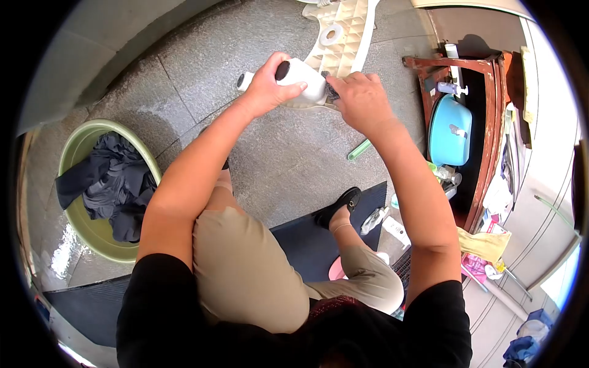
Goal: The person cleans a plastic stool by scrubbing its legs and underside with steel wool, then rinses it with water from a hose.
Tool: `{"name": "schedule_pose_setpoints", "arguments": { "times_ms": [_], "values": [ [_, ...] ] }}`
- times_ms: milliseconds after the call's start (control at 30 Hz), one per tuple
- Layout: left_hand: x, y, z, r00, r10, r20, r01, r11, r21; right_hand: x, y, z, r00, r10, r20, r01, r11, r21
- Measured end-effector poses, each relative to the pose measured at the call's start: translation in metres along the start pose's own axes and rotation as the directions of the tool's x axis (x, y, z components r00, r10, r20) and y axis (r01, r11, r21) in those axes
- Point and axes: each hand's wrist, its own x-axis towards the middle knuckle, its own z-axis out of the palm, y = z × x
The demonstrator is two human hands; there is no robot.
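Observation:
My left hand is closed around a white plastic leg with a black foot cap. This leg seems to belong to an overturned cream-white plastic stool with a ribbed underside. A second black-capped leg pokes out left of my left hand. My right hand pinches a dark grey, rough-looking scouring pad against the leg's right end. The pad is mostly hidden by my fingers.
At left, a green tub holds dark clothes. A green tube lies on the wet grey floor. On the right, a worn wooden cabinet holds a blue basin. A black mat lies under my right shoe.

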Motion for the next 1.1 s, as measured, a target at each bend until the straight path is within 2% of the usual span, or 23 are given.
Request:
{"name": "schedule_pose_setpoints", "arguments": {
  "times_ms": [33,100,133,167,200,267,333,367,400,467,533,600,633,700,800,833,867,933,967,1000,1033,1067,1100],
  "values": [
    [0.002,-0.002,0.001,1.0,0.004,0.03,-0.004,1.0,-0.012,0.006,0.0,-0.007,1.0,-0.001,-0.001,0.001,1.0,-0.01],
    [0.004,-0.004,0.001,0.998,0.004,0.055,-0.003,1.0,-0.023,0.02,0.001,-0.012,0.984,0.057,0.172,-0.054,0.998,-0.022],
    [0.004,-0.005,0.0,0.999,0.022,0.034,-0.021,1.0,-0.016,0.028,0.009,-0.01,0.984,0.05,0.174,-0.047,0.999,-0.021],
    [0.002,-0.006,-0.001,0.999,0.036,0.012,-0.036,0.999,-0.007,0.033,0.023,-0.007,0.981,0.06,0.184,-0.101,0.969,0.225],
    [0.002,-0.007,-0.003,1.0,0.028,0.004,-0.028,1.0,-0.006,0.037,0.023,-0.011,0.978,0.067,0.199,-0.153,0.876,0.456],
    [0.0,-0.008,-0.011,1.0,0.009,0.011,-0.008,0.998,-0.06,0.041,0.017,-0.022,0.967,0.056,0.25,-0.17,0.869,0.464],
    [0.001,-0.014,-0.016,1.0,-0.001,-0.003,0.001,0.999,-0.054,0.047,0.009,-0.024,0.959,-0.084,0.27,0.046,0.988,0.146],
    [0.001,-0.014,-0.017,1.0,-0.003,-0.007,0.002,0.999,-0.052,0.042,0.002,-0.019,0.978,-0.099,0.183,0.107,0.994,-0.033],
    [0.0,-0.014,-0.017,1.0,-0.015,0.001,0.015,0.999,-0.046,0.046,0.001,-0.015,0.977,-0.097,0.188,0.103,0.995,-0.018],
    [0.0,-0.011,-0.016,1.0,-0.018,-0.006,0.018,0.999,-0.03,0.059,0.004,-0.012,0.944,-0.208,0.255,0.246,0.961,-0.128],
    [-0.001,-0.013,-0.017,1.0,-0.007,-0.013,0.006,0.999,-0.037,0.06,0.009,-0.006,0.947,-0.235,0.217,0.266,0.956,-0.127],
    [-0.001,-0.015,-0.019,1.0,0.002,-0.03,-0.003,0.999,-0.045,0.049,0.008,-0.007,0.971,-0.238,-0.012,0.238,0.97,0.045],
    [-0.001,-0.018,-0.021,1.0,0.014,-0.024,-0.016,0.998,-0.064,0.044,0.005,-0.008,0.97,-0.244,-0.007,0.244,0.969,0.049],
    [-0.002,-0.024,-0.022,0.999,0.028,-0.018,-0.03,0.996,-0.079,0.033,0.0,-0.016,0.983,-0.093,-0.158,0.117,0.981,0.155],
    [-0.005,-0.029,-0.018,0.998,0.018,-0.055,-0.026,0.989,-0.145,0.021,-0.002,-0.005,0.966,-0.15,-0.209,0.184,0.97,0.156],
    [-0.006,-0.026,-0.015,0.998,0.005,-0.057,-0.013,0.991,-0.133,0.02,-0.008,-0.001,0.969,-0.143,-0.201,0.156,0.986,0.05],
    [-0.008,-0.021,-0.009,0.998,-0.008,-0.056,0.001,0.992,-0.127,0.022,-0.012,0.001,0.972,-0.133,-0.192,0.145,0.988,0.052],
    [-0.008,-0.016,0.001,0.999,0.005,-0.053,-0.011,0.992,-0.122,0.031,-0.012,0.0,0.999,0.028,0.026,-0.026,0.997,-0.075],
    [-0.005,-0.014,0.003,0.998,0.026,-0.054,-0.032,0.994,-0.104,0.032,-0.008,0.004,0.999,0.028,0.027,-0.026,0.996,-0.08],
    [-0.003,-0.012,0.004,0.998,0.024,-0.055,-0.03,0.994,-0.109,0.031,-0.002,0.011,0.985,-0.081,-0.153,0.054,0.984,-0.172],
    [-0.001,-0.012,0.005,0.999,0.036,-0.038,-0.039,0.995,-0.089,0.031,0.003,0.016,0.927,-0.202,-0.316,0.115,0.955,-0.275],
    [-0.001,-0.012,0.006,0.999,0.043,-0.018,-0.044,0.997,-0.069,0.031,0.008,0.018,0.929,-0.203,-0.309,0.118,0.955,-0.274],
    [0.001,-0.012,0.008,0.999,0.04,-0.015,-0.041,0.997,-0.071,0.032,0.012,0.02,0.968,-0.187,-0.17,0.133,0.949,-0.287]
  ]
}}
